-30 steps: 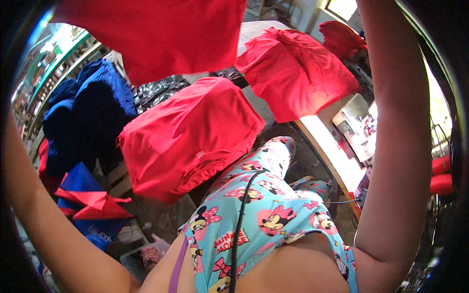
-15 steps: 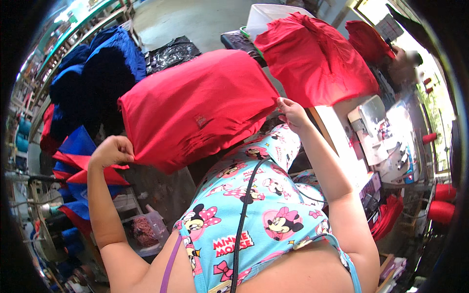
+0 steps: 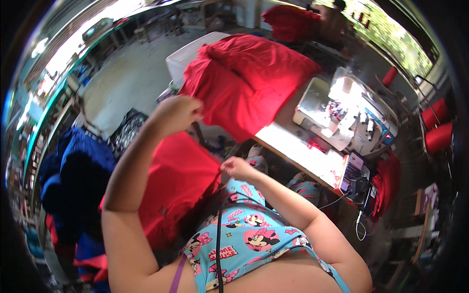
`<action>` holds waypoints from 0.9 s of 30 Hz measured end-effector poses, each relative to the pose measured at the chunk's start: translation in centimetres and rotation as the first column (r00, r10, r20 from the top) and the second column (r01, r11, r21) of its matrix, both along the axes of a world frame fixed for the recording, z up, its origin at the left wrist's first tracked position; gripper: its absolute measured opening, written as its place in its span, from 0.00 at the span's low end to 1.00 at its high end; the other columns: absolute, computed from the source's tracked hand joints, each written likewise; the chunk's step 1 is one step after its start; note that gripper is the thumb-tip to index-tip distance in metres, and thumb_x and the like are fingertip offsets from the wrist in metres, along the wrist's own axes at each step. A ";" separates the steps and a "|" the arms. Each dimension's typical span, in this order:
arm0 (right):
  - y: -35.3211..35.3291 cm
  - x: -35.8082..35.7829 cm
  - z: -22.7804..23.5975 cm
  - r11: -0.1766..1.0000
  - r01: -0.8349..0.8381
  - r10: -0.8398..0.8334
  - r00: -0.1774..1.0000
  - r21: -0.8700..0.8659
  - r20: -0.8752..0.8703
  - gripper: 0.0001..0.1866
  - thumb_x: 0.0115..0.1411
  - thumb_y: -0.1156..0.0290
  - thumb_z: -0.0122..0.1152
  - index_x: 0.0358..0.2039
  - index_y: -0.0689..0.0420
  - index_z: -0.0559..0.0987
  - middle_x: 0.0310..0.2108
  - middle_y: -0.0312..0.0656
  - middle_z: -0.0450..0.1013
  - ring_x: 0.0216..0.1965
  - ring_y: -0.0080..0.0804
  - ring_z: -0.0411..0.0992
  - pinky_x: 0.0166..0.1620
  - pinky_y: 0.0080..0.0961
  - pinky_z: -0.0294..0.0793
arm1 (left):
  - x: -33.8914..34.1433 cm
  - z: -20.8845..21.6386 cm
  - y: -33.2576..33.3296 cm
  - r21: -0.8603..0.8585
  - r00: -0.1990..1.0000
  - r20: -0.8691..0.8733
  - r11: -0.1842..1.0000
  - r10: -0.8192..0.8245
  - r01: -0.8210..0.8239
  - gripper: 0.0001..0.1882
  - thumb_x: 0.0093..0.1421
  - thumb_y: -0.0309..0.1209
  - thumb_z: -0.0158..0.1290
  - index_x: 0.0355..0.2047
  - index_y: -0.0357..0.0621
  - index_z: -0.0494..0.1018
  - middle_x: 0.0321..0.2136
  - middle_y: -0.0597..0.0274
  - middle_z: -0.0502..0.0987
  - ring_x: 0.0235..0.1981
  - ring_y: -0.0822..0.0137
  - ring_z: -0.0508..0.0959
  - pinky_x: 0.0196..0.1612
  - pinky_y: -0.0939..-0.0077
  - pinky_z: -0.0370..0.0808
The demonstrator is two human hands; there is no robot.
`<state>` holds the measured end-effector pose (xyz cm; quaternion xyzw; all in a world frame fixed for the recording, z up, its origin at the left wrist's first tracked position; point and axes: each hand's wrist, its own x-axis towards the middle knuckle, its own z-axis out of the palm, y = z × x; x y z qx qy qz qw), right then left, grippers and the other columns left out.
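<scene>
A piece of red cloth (image 3: pixel 173 178) hangs over my lap and off to the left, partly behind my left forearm. My right hand (image 3: pixel 238 168) is closed in a pinch on its upper right corner, just above my knees. My left hand (image 3: pixel 178 113) is raised farther out, its fingers curled, in front of the near left edge of a large heap of red cloth (image 3: pixel 259 80). What those fingers hold, if anything, is hidden. That heap lies over the table and partly over a white bin (image 3: pixel 181 61).
A white sewing machine (image 3: pixel 320 110) stands on the lit table (image 3: pixel 293 151) at right. Electronic devices with cables (image 3: pixel 355 178) sit at its near end. Dark blue cloth (image 3: pixel 80 158) is piled at left beside a black plastic bag (image 3: pixel 128 128). Another person (image 3: pixel 332 24) is at the far right.
My left hand has let go of the red cloth's left corner and moved up and right toward the heap. My right hand still pinches its corner. The view has swung right.
</scene>
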<state>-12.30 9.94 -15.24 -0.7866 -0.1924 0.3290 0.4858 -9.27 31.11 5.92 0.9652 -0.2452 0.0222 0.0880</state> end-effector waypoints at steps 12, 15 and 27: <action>-10.5 1.3 5.0 0.959 -0.079 0.086 0.996 0.274 -0.016 0.18 0.64 0.64 0.51 0.53 0.56 0.71 0.48 0.43 0.72 0.50 0.32 0.69 0.53 0.29 0.67 | 25.4 -15.5 -22.8 -0.051 0.929 0.365 0.996 -0.053 0.077 0.10 0.54 0.37 0.55 0.29 0.44 0.74 0.32 0.55 0.76 0.37 0.53 0.76 0.39 0.59 0.73; -13.3 3.7 5.1 0.924 0.067 -0.009 0.988 0.377 -0.154 0.19 0.64 0.58 0.51 0.51 0.55 0.73 0.44 0.39 0.73 0.46 0.27 0.69 0.51 0.29 0.68 | 26.2 -15.6 -23.1 -0.207 0.971 0.238 0.977 -0.007 0.057 0.09 0.56 0.36 0.53 0.30 0.44 0.75 0.32 0.56 0.77 0.38 0.54 0.76 0.41 0.59 0.73; -9.6 23.7 10.4 0.708 0.706 -0.494 0.525 -0.030 0.693 0.11 0.57 0.75 0.47 0.36 0.59 0.78 0.33 0.54 0.73 0.39 0.44 0.73 0.40 0.37 0.71 | 27.5 -12.5 -19.5 -0.794 0.996 -0.068 0.602 0.051 -0.085 0.13 0.61 0.36 0.48 0.36 0.38 0.74 0.30 0.46 0.77 0.36 0.50 0.78 0.40 0.62 0.71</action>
